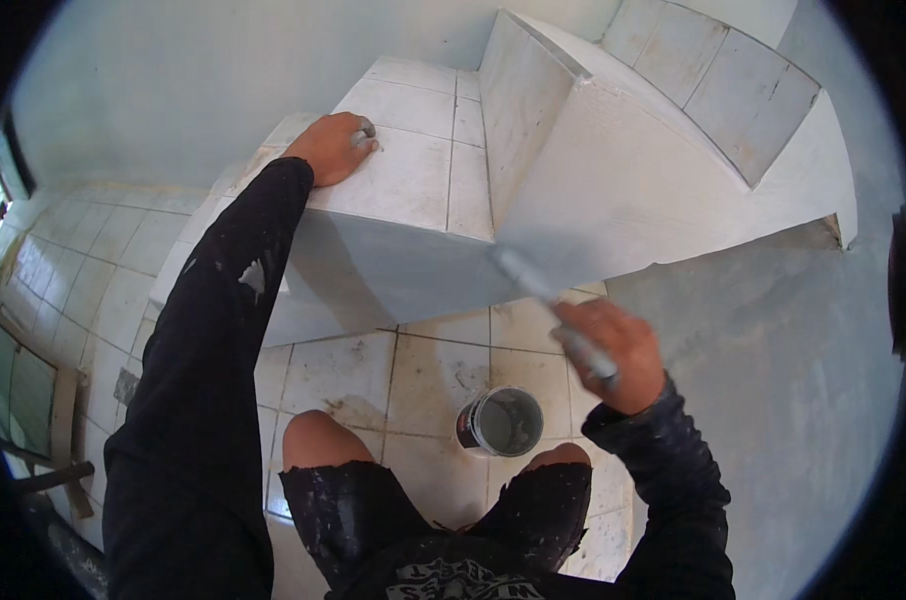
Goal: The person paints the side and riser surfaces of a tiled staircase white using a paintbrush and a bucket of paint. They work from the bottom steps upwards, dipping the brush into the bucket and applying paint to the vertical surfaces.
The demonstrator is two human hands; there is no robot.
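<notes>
My right hand grips the handle of a paint-smeared brush, blurred by motion. Its far end is at the side face of a tiled staircase, near the inner corner below a riser. Grey paint covers the lower side face, while the part to the right looks paler. My left hand rests on a white tiled tread, fingers curled. Grey shows at its fingertips; whether that is paint or a small held thing is unclear. Between my knees and the stairs stands a small bucket with grey paint inside.
White floor tiles with stains lie under the stairs. A grey-painted wall rises on the right, and a pale wall stands behind. At the left are a framed panel and a small grey piece on the floor.
</notes>
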